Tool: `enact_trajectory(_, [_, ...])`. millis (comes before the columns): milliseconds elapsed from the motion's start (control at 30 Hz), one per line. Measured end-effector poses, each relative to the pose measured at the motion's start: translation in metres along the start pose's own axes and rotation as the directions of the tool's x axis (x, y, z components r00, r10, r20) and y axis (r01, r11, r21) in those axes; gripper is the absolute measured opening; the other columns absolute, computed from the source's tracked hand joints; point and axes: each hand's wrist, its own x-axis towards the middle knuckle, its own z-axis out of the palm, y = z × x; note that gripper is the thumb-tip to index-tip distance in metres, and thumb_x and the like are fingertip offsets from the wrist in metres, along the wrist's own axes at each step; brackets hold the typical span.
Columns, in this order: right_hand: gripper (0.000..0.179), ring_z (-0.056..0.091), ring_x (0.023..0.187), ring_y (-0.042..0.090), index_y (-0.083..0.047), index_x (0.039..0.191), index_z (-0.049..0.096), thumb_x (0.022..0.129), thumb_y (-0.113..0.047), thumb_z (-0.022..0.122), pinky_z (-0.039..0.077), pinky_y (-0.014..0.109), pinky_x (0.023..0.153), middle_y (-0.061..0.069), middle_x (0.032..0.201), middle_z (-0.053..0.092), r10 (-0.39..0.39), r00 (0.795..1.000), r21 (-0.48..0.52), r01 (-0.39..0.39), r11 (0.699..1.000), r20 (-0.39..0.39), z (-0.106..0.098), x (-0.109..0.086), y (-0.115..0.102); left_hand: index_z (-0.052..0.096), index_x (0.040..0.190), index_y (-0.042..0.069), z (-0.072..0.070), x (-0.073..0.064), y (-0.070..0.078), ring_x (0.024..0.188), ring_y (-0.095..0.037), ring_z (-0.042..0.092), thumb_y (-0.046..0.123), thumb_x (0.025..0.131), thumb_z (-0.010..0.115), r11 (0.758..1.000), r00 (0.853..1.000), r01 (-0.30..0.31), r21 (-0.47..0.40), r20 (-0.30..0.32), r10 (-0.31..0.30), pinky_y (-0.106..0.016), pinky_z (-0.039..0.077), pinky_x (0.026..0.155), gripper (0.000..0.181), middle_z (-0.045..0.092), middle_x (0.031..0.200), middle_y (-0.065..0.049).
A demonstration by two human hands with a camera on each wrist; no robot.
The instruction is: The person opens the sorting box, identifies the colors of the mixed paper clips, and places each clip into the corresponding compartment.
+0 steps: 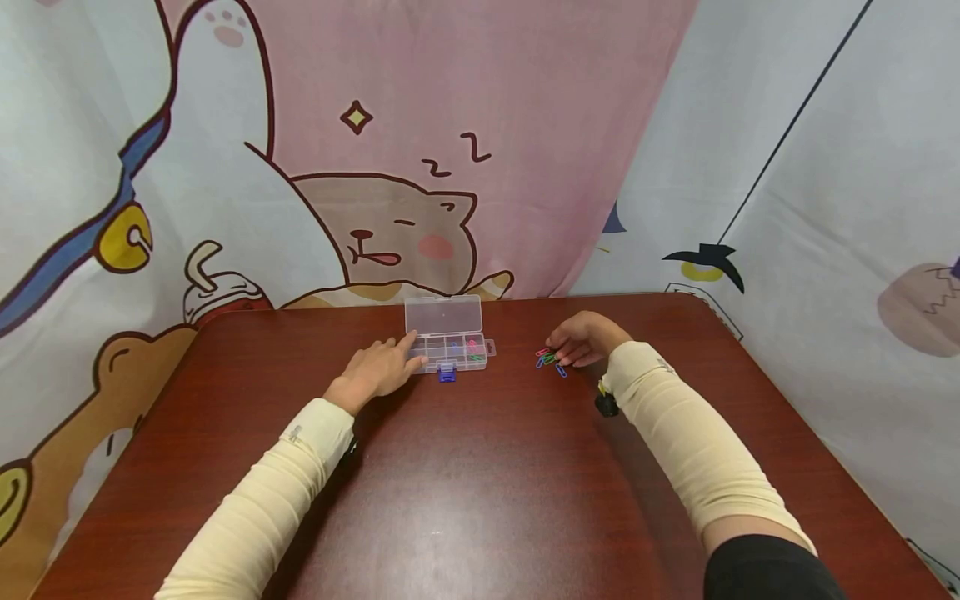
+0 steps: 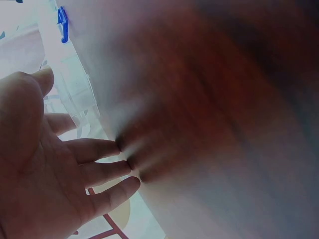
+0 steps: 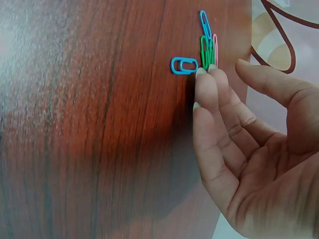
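Note:
A clear plastic compartment box (image 1: 431, 362) stands at the back of the table, its lid (image 1: 443, 317) raised. Blue, pink and green paper clips (image 1: 476, 357) lie in its right-hand compartments. My left hand (image 1: 377, 367) rests at the box's left end, fingers extended, thumb by the front wall. In the left wrist view, fingertips (image 2: 130, 182) meet the tabletop. Right of the box lies a small group of paper clips: green (image 3: 205, 51), blue (image 3: 184, 65) and pink (image 3: 216, 44). My right hand (image 1: 588, 337) touches the green ones with its fingertips, thumb held apart.
The brown wooden table (image 1: 465, 483) ends just behind the box, against a cartoon-printed curtain (image 1: 555, 150). A blue latch (image 1: 447, 373) hangs at the box's front, and a hanging tab (image 1: 491, 347) juts from its right end.

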Motion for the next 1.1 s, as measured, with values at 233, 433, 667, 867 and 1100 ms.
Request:
enact_trajectory(233, [0.024, 0.066, 0.070, 0.013, -0.003, 0.103, 0.071, 0.089, -0.022, 0.067, 0.055, 0.032, 0.071, 0.001, 0.073, 0.070, 0.014, 1.000, -0.049, -0.015, 0.999, -0.027, 0.006, 0.001, -0.005, 0.023, 0.156, 0.013, -0.001, 0.000, 0.000, 0.133, -0.046, 0.041, 0.054, 0.102, 0.035, 1.000, 1.000, -0.004, 0.004, -0.008, 0.004, -0.060, 0.036, 0.105, 0.068, 0.041, 0.148, -0.025])
enact_trajectory(433, [0.022, 0.066, 0.073, 0.014, -0.004, 0.103, 0.071, 0.090, -0.022, 0.065, 0.054, 0.031, 0.071, 0.000, 0.074, 0.070, 0.011, 0.999, -0.118, -0.016, 0.993, -0.042, 0.011, 0.001, -0.006, 0.023, 0.156, 0.013, -0.002, 0.001, 0.000, 0.133, -0.047, 0.041, 0.054, 0.102, 0.034, 1.000, 1.000, -0.007, 0.008, -0.009, 0.007, -0.060, 0.037, 0.104, 0.068, 0.041, 0.148, -0.025])
enact_trajectory(667, [0.019, 0.066, 0.073, 0.015, -0.004, 0.098, 0.071, 0.090, -0.020, 0.065, 0.053, 0.032, 0.070, 0.000, 0.072, 0.068, -0.006, 0.998, -0.130, -0.003, 0.991, -0.069, 0.014, 0.001, -0.006, 0.024, 0.156, 0.013, -0.001, 0.001, 0.000, 0.133, -0.046, 0.042, 0.054, 0.102, 0.034, 1.000, 1.000, -0.007, 0.008, -0.010, 0.007, -0.060, 0.037, 0.104, 0.068, 0.041, 0.148, -0.025])
enact_trajectory(867, [0.013, 0.069, 0.068, 0.016, -0.002, 0.089, 0.073, 0.085, -0.013, 0.067, 0.055, 0.034, 0.065, 0.002, 0.068, 0.069, -0.046, 0.991, -0.152, 0.026, 0.988, -0.128, 0.018, 0.002, -0.006, 0.024, 0.155, 0.013, 0.000, 0.000, 0.000, 0.132, -0.046, 0.042, 0.053, 0.102, 0.035, 1.000, 1.000, -0.011, 0.002, -0.013, 0.011, -0.060, 0.038, 0.103, 0.068, 0.042, 0.147, -0.026])
enact_trajectory(1100, [0.010, 0.071, 0.065, 0.019, -0.001, 0.079, 0.075, 0.078, -0.010, 0.070, 0.058, 0.037, 0.064, 0.007, 0.069, 0.072, -0.097, 0.954, -0.331, -0.002, 0.944, -0.283, 0.026, 0.003, -0.015, 0.025, 0.155, 0.014, 0.000, 0.000, 0.000, 0.133, -0.045, 0.042, 0.054, 0.102, 0.035, 1.000, 1.000, -0.007, 0.005, -0.008, 0.007, -0.059, 0.038, 0.104, 0.068, 0.042, 0.148, -0.025])
